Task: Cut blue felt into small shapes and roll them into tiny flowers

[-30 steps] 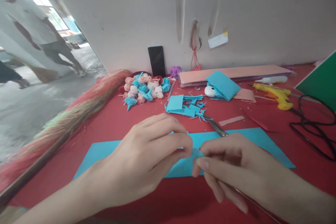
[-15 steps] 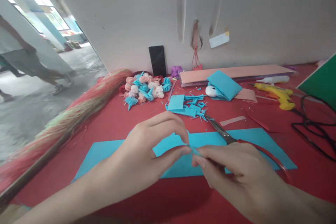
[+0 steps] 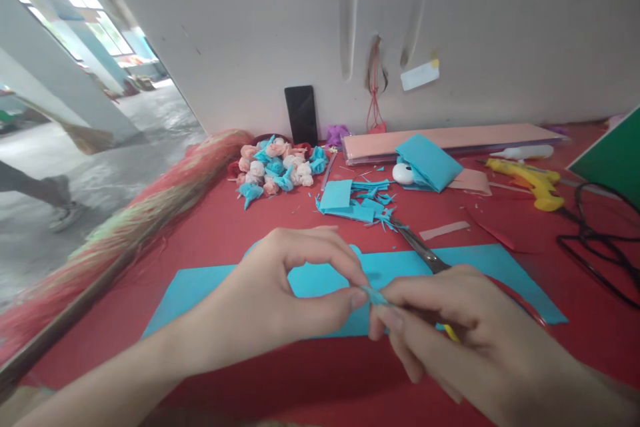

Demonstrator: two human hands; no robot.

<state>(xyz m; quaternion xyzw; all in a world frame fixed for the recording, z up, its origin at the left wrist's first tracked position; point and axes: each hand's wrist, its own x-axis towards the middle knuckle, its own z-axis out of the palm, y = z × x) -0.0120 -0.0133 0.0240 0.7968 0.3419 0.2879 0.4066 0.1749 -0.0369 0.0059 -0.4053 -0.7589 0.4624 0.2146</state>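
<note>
My left hand (image 3: 290,293) and my right hand (image 3: 460,333) meet above a blue sheet of paper (image 3: 200,290). Between their fingertips is a small twisted piece of blue paper (image 3: 375,295). The left thumb and forefinger pinch its left end, and the right thumb and forefinger hold the other end. Scissors (image 3: 423,248) with red handles lie on the sheet, partly hidden by my right hand. Beyond my hands are blue paper scraps (image 3: 357,207), some cut into fringes. A pile of small paper roses (image 3: 275,167) in blue, pink, white and red sits farther back on the left.
A phone (image 3: 301,115) leans against the wall. At right lie a yellow glue gun (image 3: 530,180) and a black cord (image 3: 595,233). Folded blue paper (image 3: 430,163) rests against a stack of pink sheets (image 3: 480,137). A fringed broom (image 3: 135,233) runs along the left edge.
My left hand has rolled slightly, its fingers arching wider, and my right hand's lower fingers have spread downward. Both still pinch the blue paper. In the background, a walking person has moved left.
</note>
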